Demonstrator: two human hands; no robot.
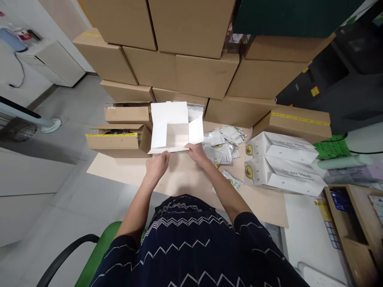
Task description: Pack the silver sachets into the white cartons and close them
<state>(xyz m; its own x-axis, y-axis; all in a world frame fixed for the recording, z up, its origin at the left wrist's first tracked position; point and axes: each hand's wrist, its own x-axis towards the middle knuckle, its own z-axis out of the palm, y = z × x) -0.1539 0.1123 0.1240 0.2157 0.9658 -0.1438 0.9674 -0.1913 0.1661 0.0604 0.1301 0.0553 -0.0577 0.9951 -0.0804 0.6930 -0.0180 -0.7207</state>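
The open white carton (173, 127) is standing at the counter's (119, 169) far edge, directly beyond both hands, the right hand's (197, 153) fingers (189, 147) pinching its near flap, the left hand's (157, 165) fingers closing together on its near-left corner.

White carton (173, 127), flaps open, on tabletop (119, 169)

The lower white carton (287, 175) on the worktop (185, 179) is showing grey lettering along its side, reading roughly "Super Meal", next to a printed avocado mark. The upper white carton (284, 145) is carrying a similar line, too faint to read. A silver pouch (196, 111) behind the open white box (169, 119) is bearing upside-down letters, too small to make out fully.
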